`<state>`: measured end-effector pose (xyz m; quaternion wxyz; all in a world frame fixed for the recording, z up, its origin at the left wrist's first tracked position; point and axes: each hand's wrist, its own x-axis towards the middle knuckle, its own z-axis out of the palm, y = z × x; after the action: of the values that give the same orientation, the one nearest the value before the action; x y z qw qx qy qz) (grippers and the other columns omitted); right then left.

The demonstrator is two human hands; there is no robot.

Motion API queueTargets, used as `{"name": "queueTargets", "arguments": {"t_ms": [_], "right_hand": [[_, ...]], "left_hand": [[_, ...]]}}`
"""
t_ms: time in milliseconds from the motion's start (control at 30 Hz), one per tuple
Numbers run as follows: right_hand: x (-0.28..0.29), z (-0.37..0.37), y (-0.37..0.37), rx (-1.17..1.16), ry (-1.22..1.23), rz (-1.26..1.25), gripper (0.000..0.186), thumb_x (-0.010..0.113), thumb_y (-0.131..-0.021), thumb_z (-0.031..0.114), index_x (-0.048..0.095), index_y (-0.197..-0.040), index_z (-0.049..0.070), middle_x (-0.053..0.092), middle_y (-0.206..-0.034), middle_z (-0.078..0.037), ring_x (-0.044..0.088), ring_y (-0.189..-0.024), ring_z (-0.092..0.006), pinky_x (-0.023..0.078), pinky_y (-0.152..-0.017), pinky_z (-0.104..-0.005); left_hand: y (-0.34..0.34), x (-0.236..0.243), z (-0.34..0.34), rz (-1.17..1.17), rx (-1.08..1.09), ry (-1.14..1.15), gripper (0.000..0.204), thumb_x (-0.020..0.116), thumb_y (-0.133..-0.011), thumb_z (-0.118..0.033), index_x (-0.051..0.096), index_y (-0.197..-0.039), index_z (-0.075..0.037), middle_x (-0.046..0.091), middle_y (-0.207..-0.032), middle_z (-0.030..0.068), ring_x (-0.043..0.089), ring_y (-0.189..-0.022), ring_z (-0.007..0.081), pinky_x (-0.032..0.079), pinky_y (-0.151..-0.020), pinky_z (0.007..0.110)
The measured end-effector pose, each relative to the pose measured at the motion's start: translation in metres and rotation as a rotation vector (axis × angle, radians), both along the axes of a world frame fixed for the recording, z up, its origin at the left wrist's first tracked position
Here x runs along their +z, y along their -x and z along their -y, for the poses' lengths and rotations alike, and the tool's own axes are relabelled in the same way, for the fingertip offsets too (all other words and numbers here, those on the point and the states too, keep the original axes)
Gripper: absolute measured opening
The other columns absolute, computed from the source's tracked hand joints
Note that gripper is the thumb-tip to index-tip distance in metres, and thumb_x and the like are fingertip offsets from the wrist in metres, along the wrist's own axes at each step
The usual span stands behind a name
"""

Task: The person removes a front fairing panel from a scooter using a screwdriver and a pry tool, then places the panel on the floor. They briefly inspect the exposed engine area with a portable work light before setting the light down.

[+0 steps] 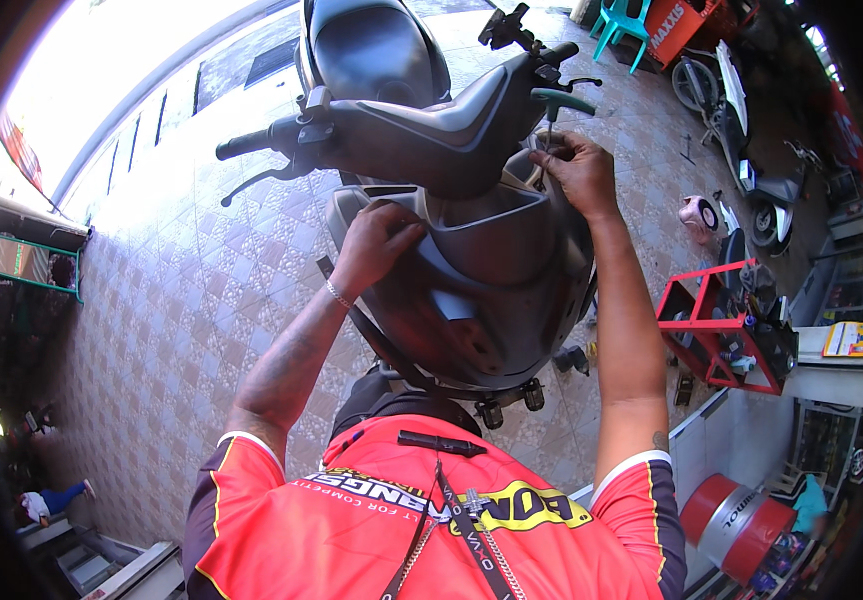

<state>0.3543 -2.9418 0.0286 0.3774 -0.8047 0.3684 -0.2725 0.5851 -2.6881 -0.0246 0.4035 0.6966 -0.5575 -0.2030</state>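
While left fingers (409,236), grip unclear, touch the scooter's (496,245) edge, right fingers (548,159) pinch a tool (563,99).

Scooter panels (451,310) of smooth, matt plastic with a soft sheen; seat (376,58) smooth and glossier. Tool (563,101) with a metal-looking shaft. Floor tiles (181,350) shiny where lit. Cloth shirt (281,530). Metal bracelet (338,294). Smooth plastic chair (623,26).

shirt (351,550): red, white lettering, yellow patch (536,508) on the chest
sleeves (651,530): dark panels, thin yellow piping, white cuffs (631,465)
left wrist (337,296): thin silvery bracelet (340,294)
neckwear: black lanyard (481,555) with pale lettering, cross pendant (473,503)
right arm (631,320): small dark marking (660,440)
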Motion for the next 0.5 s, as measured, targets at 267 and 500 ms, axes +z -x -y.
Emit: {"name": "queueTargets", "arguments": {"t_ms": [267,500], "right_hand": [[-0.011,0.011,0.005,0.273,-0.304,0.348,0.032,0.066,-0.096,0.012,0.064,-0.127,0.005,0.074,-0.102,-0.005,0.068,-0.09,-0.0114,0.053,-0.083,-0.0276],[-0.014,0.005,-0.001,0.098,0.032,0.135,0.028,0.079,-0.085,0.017,0.073,-0.112,0.008,0.073,-0.096,-0.007,0.069,-0.083,-0.0138,0.054,-0.076,-0.0314]], "left_hand": [[0.003,0.004,0.0,-0.033,0.026,-0.036,0.023,0.071,-0.087,-0.023,0.075,-0.096,-0.002,0.069,-0.095,0.0164,0.067,-0.093,0.0303,0.051,-0.085,0.04],[0.004,0.006,0.001,-0.023,0.021,-0.03,0.025,0.071,-0.086,-0.024,0.075,-0.096,-0.001,0.069,-0.096,0.0185,0.066,-0.095,0.0343,0.05,-0.087,0.042]]}}
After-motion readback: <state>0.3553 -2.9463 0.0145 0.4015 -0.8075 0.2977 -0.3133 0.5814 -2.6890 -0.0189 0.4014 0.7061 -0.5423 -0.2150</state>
